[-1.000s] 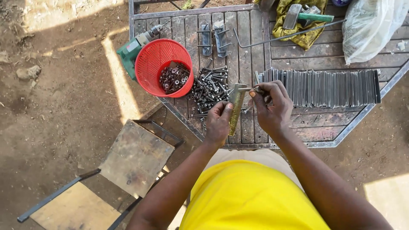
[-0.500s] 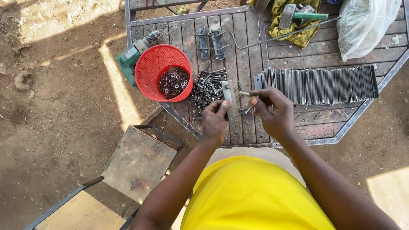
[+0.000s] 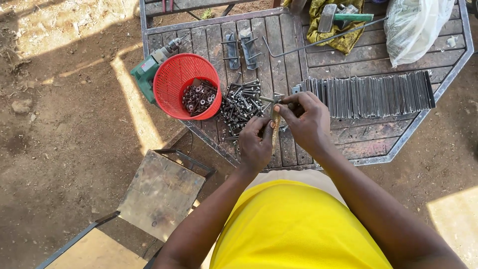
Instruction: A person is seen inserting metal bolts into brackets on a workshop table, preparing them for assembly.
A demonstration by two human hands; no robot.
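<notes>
My left hand point(image 3: 256, 142) pinches the lower end of a narrow flat metal strip point(image 3: 275, 124) held upright over the wooden table point(image 3: 368, 144). My right hand point(image 3: 306, 119) grips the strip's top end, where a bolt sticks out to the left. Just beyond my hands lies a loose pile of dark bolts point(image 3: 244, 104). A red plastic basket point(image 3: 185, 84) to the left holds several more bolts and washers. A long row of similar metal strips point(image 3: 371, 94) stands on edge to the right of my right hand.
A green power drill point(image 3: 149, 67) lies behind the basket at the table's corner. A hammer point(image 3: 343, 15) rests on a yellow cloth point(image 3: 323, 32) at the back, beside a clear plastic bag point(image 3: 416, 27). A metal chair point(image 3: 159, 192) stands on the dirt at lower left.
Both hands stay on the strip and have turned it slightly; the right hand's fingers have shifted at its top end. The view has moved a little.
</notes>
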